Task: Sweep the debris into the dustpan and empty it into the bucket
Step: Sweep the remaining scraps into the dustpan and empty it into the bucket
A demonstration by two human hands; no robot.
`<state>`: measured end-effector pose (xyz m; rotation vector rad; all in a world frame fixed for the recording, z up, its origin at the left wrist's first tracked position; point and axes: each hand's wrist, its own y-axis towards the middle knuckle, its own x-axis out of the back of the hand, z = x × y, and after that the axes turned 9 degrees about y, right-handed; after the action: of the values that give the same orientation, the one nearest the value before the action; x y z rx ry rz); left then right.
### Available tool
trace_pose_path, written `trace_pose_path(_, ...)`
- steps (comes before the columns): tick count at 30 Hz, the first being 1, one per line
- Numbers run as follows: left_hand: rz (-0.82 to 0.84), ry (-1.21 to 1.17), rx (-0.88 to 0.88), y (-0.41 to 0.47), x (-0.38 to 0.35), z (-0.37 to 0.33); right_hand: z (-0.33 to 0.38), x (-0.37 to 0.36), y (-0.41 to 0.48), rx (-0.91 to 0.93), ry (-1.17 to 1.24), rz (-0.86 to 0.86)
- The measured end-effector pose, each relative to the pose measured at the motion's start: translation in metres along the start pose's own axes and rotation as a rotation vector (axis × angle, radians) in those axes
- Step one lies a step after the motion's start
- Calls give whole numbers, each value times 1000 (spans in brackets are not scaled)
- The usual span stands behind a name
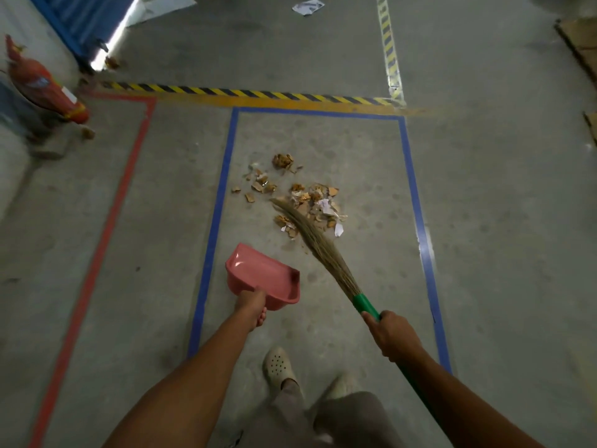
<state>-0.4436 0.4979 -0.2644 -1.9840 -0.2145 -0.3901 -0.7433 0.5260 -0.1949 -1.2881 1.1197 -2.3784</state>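
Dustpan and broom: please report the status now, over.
Left hand grips pink dustpan, pan empty. Right hand grips broom, bristles on debris pile. Nothing between pile and pan; bucket not in view.

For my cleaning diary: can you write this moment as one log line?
left hand: holds pink dustpan, looks empty | right hand: grips broom | broom: reaching into debris | bucket: not seen

Grey concrete floor (155,221), scattered debris (310,202) inside blue tape rectangle (316,112), yellow-black hazard stripe (245,93) beyond
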Motion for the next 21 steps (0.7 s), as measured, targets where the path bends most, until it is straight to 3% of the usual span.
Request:
trace_pose_path(12,-133,-104,62,96,-63,-56,29,31,135,47,-52,132)
trace_pose_path(16,-240,-227,72,163,-94,-76,38,32,202,71,-127,148)
trace_pose_path(21,-258,-113,-25,274,-80,-99,70,31,295,131,-209,178)
